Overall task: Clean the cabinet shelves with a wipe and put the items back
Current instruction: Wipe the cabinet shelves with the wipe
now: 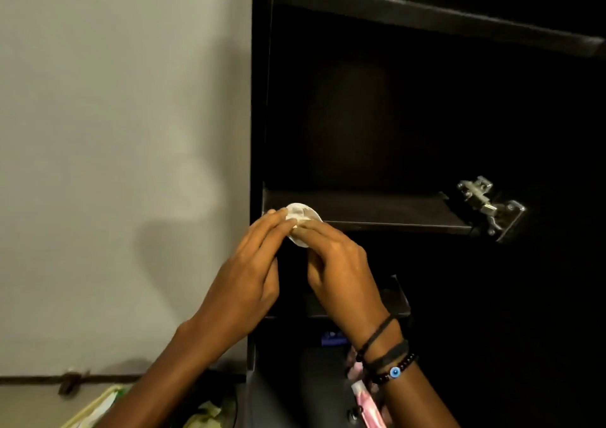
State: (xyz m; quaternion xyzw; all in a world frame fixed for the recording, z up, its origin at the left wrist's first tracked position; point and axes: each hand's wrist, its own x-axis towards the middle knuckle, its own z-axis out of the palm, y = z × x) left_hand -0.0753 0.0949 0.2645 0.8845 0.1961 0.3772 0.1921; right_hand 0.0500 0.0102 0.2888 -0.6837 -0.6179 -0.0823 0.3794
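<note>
A small white crumpled wipe (301, 214) is pinched between the fingertips of my left hand (249, 270) and my right hand (341, 270). Both hands hold it at the front left corner of a dark cabinet shelf (377, 211), which is bare. Another dark shelf (426, 11) runs above. The cabinet interior is very dark and little shows inside it. My right wrist carries several dark bracelets, one with a blue bead.
A metal door hinge (488, 206) sticks out at the shelf's right end. A grey wall (114, 132) lies left of the cabinet. A lower shelf edge (398, 300) sits under my right hand. Pink items (367, 401) and yellow-green packaging (108, 404) lie at the bottom.
</note>
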